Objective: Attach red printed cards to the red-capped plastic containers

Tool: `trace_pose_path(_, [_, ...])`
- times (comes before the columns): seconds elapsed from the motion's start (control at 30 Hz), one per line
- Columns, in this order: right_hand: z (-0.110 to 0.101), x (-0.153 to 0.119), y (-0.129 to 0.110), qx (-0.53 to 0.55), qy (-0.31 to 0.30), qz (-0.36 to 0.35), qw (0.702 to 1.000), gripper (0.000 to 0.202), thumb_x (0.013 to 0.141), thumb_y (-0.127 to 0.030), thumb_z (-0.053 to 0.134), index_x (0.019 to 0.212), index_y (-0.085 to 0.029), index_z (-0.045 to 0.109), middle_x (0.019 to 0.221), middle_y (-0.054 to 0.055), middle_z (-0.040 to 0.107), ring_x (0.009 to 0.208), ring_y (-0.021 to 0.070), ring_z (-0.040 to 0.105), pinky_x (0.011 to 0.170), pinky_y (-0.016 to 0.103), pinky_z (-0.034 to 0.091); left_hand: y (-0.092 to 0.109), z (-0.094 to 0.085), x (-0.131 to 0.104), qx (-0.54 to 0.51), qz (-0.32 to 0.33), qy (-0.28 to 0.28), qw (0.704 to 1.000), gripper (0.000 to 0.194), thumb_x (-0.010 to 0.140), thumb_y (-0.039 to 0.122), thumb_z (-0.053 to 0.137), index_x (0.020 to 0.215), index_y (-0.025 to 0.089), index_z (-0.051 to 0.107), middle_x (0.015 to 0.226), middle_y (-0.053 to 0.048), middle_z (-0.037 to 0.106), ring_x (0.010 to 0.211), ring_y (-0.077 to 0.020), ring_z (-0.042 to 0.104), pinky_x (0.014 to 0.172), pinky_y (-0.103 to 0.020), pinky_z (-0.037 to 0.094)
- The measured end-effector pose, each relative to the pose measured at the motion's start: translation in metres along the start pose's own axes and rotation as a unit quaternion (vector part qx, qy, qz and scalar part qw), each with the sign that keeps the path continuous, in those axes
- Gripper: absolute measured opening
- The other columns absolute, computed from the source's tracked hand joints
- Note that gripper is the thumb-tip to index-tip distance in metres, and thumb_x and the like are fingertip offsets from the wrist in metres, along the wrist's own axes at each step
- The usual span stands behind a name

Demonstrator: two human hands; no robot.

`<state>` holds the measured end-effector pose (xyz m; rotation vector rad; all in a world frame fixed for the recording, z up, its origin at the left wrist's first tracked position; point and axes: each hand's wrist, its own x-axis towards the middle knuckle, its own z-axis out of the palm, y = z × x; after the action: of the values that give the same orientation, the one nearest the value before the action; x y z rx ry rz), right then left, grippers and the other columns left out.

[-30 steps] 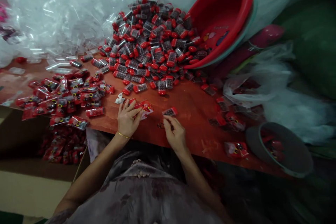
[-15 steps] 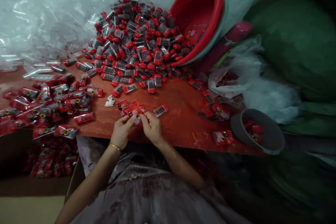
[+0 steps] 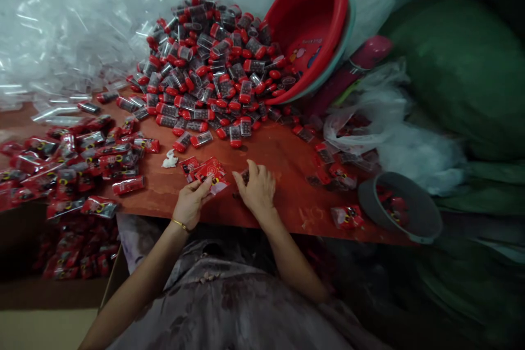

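Note:
My left hand [image 3: 192, 202] pinches a red printed plastic wrapper [image 3: 213, 169] between thumb and fingers, just above the front of the table. The wrapper's lower end is clear film. My right hand [image 3: 258, 188] lies over a small red-capped clear container [image 3: 245, 176] with dark contents, its thumb and fingers curved around it. Most of that container is hidden by the hand. Left of the wrapper lie another red wrapper [image 3: 189, 165] and a crumpled white scrap [image 3: 169, 159].
A big heap of red-capped containers [image 3: 205, 71] spills from a tipped red basin [image 3: 338, 22]. Filled red packets [image 3: 110, 161] are piled left, above an open box [image 3: 109, 284]. Clear plastic sleeves [image 3: 61, 38] lie behind. A grey bowl [image 3: 429, 224] stands at the right edge.
My right hand has let go of the wrapper and moved right onto the small red-capped container. My left hand still holds the wrapper, which now shows more fully.

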<state>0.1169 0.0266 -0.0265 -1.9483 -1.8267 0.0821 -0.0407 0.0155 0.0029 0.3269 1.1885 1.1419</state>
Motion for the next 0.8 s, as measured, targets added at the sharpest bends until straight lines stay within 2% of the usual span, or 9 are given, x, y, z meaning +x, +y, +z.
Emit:
trace_pose_path(0.07, [-0.001,-0.004,0.014,-0.038,-0.004,-0.007,0.999,0.043,0.083,-0.045,0.055,0.114,-0.015,0.058,0.107,0.016,0.057,0.092,0.0288,0.053,0.076,0.040,0.040,0.002,-0.001,0.001,-0.003,-0.001,0.010,1.000,0.039,0.041,0.032,0.087,0.060,0.013,0.060,0.065,0.001,0.066,0.060,-0.0096,0.061,0.063,-0.022,0.049])
trace_pose_path(0.17, [-0.001,-0.018,0.034,0.003,-0.017,-0.076,0.997,0.029,0.082,-0.033,0.056,0.106,-0.019,0.060,0.110,0.012,0.056,0.098,0.0266,0.052,0.084,0.040,0.040,0.005,-0.003,0.003,-0.012,-0.012,-0.001,1.000,0.039,0.042,0.032,0.087,0.058,0.014,0.057,0.062,0.002,0.066,0.057,-0.0093,0.060,0.063,-0.023,0.049])
trace_pose_path(0.23, [-0.002,-0.026,0.044,0.039,0.004,-0.097,0.994,0.032,0.081,-0.034,0.056,0.109,-0.018,0.058,0.113,0.012,0.055,0.103,0.0259,0.051,0.088,0.040,0.039,0.006,-0.004,0.003,-0.021,-0.024,-0.006,0.999,0.040,0.043,0.034,0.087,0.060,0.014,0.057,0.062,0.002,0.066,0.058,-0.0104,0.062,0.065,-0.025,0.050])
trace_pose_path(0.3, [-0.003,-0.032,0.049,0.035,0.034,-0.069,0.996,0.046,0.080,-0.043,0.056,0.116,-0.015,0.054,0.117,0.015,0.053,0.106,0.0282,0.050,0.089,0.043,0.039,0.006,-0.004,0.003,-0.027,-0.036,-0.008,0.999,0.041,0.044,0.035,0.087,0.064,0.015,0.058,0.065,0.001,0.067,0.060,-0.0123,0.063,0.065,-0.027,0.050])
trace_pose_path(0.37, [-0.003,-0.034,0.051,0.000,0.043,-0.021,0.999,0.054,0.080,-0.051,0.054,0.119,-0.013,0.052,0.118,0.018,0.053,0.105,0.0309,0.049,0.085,0.046,0.039,0.004,-0.004,0.002,-0.025,-0.045,-0.008,0.999,0.039,0.047,0.036,0.086,0.068,0.016,0.059,0.065,0.001,0.067,0.062,-0.0140,0.065,0.065,-0.027,0.050])
trace_pose_path(0.43, [-0.002,-0.033,0.049,-0.028,0.029,-0.001,0.999,0.050,0.083,-0.052,0.051,0.114,-0.014,0.056,0.114,0.017,0.056,0.101,0.0312,0.049,0.082,0.046,0.040,0.003,-0.004,0.001,-0.022,-0.055,-0.009,0.998,0.036,0.052,0.036,0.084,0.071,0.017,0.060,0.065,0.001,0.067,0.063,-0.0149,0.065,0.064,-0.027,0.049])
trace_pose_path(0.53, [0.000,-0.031,0.046,-0.037,0.014,-0.015,0.999,0.042,0.085,-0.049,0.050,0.109,-0.016,0.060,0.110,0.014,0.059,0.100,0.0298,0.049,0.082,0.043,0.039,0.002,-0.004,-0.001,-0.027,-0.067,-0.010,0.997,0.034,0.056,0.037,0.082,0.074,0.018,0.061,0.066,0.001,0.068,0.065,-0.0160,0.066,0.064,-0.028,0.049])
trace_pose_path(0.7, [0.005,-0.027,0.045,-0.050,0.023,-0.028,0.998,0.051,0.083,-0.050,0.053,0.118,-0.014,0.055,0.114,0.017,0.059,0.101,0.0306,0.049,0.082,0.043,0.037,0.003,-0.006,-0.003,-0.035,-0.077,-0.009,0.996,0.034,0.057,0.037,0.082,0.077,0.018,0.062,0.069,-0.001,0.070,0.068,-0.0162,0.067,0.063,-0.026,0.049])
trace_pose_path(0.8, [0.003,-0.026,0.047,-0.038,0.009,-0.056,0.998,0.039,0.086,-0.041,0.050,0.115,-0.015,0.058,0.108,0.015,0.063,0.094,0.0270,0.053,0.080,0.040,0.037,0.003,-0.006,-0.004,-0.029,-0.080,-0.013,0.996,0.033,0.057,0.038,0.081,0.076,0.018,0.062,0.068,0.000,0.069,0.068,-0.0162,0.067,0.062,-0.026,0.050])
